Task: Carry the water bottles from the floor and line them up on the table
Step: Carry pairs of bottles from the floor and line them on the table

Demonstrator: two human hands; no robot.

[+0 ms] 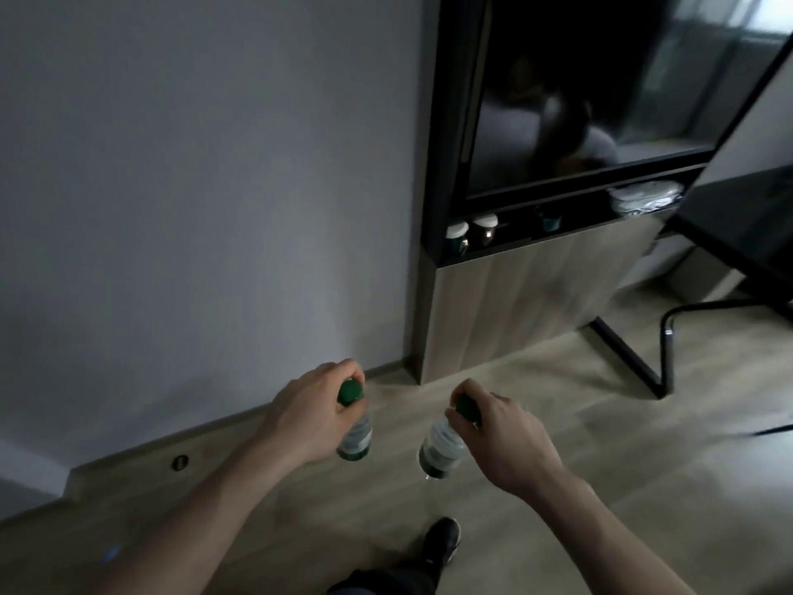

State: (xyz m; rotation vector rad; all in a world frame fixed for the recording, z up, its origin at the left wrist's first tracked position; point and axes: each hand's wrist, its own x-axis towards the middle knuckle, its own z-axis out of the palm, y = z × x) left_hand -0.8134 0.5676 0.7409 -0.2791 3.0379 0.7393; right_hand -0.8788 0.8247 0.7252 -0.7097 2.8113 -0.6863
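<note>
Head view: the left hand has its fingers closed round the neck of one water bottle, just under its green cap; the right hand is clamped the same way on a second water bottle, whose cap shows only in part between the fingers. Both bottles hang upright, side by side but apart, above the wooden floor and in front of the wooden cabinet, which serves as landmark. Judged from this, the step in hand is the carry: both bottles appear lifted clear of the floor, though contact at their bases cannot be ruled out in this dim light. A dark table stands to the right of the cabinet, cut off by the frame edge; if that is the destination, the next move calls for a turn to the right and setting the bottles down in a row. No bottles are visible on its surface; most of the top is out of frame. One shoe shows nearest the camera. Small items on the cabinet's shelf are too dark to identify.
</note>
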